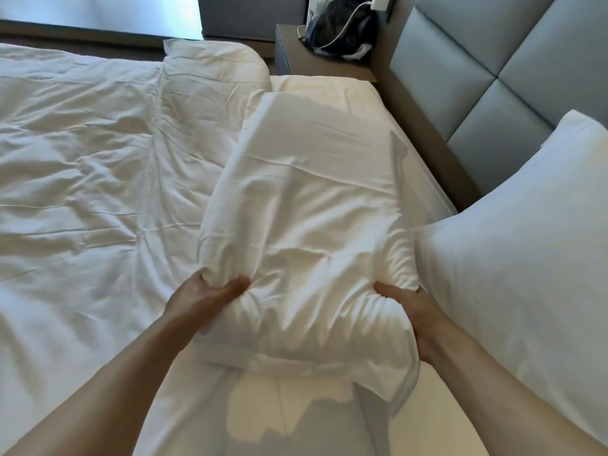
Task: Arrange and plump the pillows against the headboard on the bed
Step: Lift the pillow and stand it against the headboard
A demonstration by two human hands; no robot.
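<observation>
A long white pillow (309, 209) is held above the bed, stretching away from me. My left hand (204, 297) squeezes its near left corner and my right hand (411, 311) squeezes its near right corner, bunching the fabric. A second white pillow (513, 258) leans against the grey padded headboard (487, 93) at the right. A third white pillow (214, 74) lies on the far side of the bed, beside the rumpled duvet (82, 166).
The bare white sheet (329, 85) shows along the headboard beyond the held pillow. A grey nightstand (296, 60) at the far end carries a dark bag (342, 31) with a white charger cable (348, 19). My shadow falls on the sheet near me.
</observation>
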